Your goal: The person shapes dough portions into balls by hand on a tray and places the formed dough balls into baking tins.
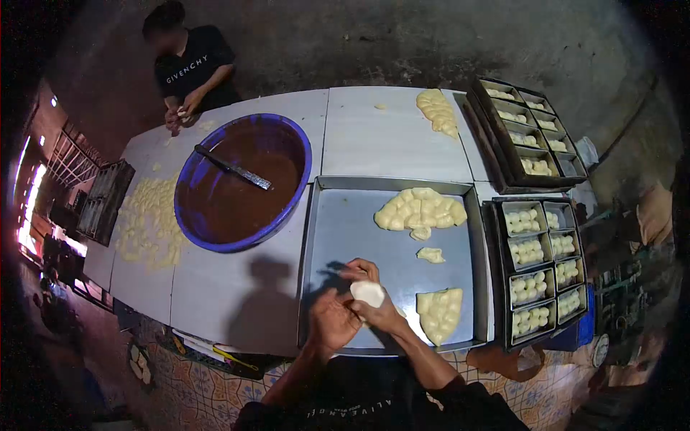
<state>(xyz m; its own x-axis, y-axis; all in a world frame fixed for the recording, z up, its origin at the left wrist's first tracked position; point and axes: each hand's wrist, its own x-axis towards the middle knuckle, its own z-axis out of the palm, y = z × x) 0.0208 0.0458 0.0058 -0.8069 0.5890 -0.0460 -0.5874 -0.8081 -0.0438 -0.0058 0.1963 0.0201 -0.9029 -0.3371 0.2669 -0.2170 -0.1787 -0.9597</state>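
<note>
A flattened round piece of pale dough (368,293) sits in my right hand (384,314), whose fingers curl up around its far side. My left hand (335,322) is close beside the dough on the left, palm facing it and fingers apart. Both hands are over the front of a large metal tray (338,208). In the tray lie a fan-shaped cluster of dough balls (420,210), a small loose dough piece (431,255) and a wedge of joined dough balls (439,314).
Left of the tray stands a blue basin (305,188) of brown filling with a spatula (233,169) in it. Dough pieces (147,223) spread beyond it. Loaf pans (528,269) holding dough balls line the right side. A co-worker (192,68) handles dough at the far left.
</note>
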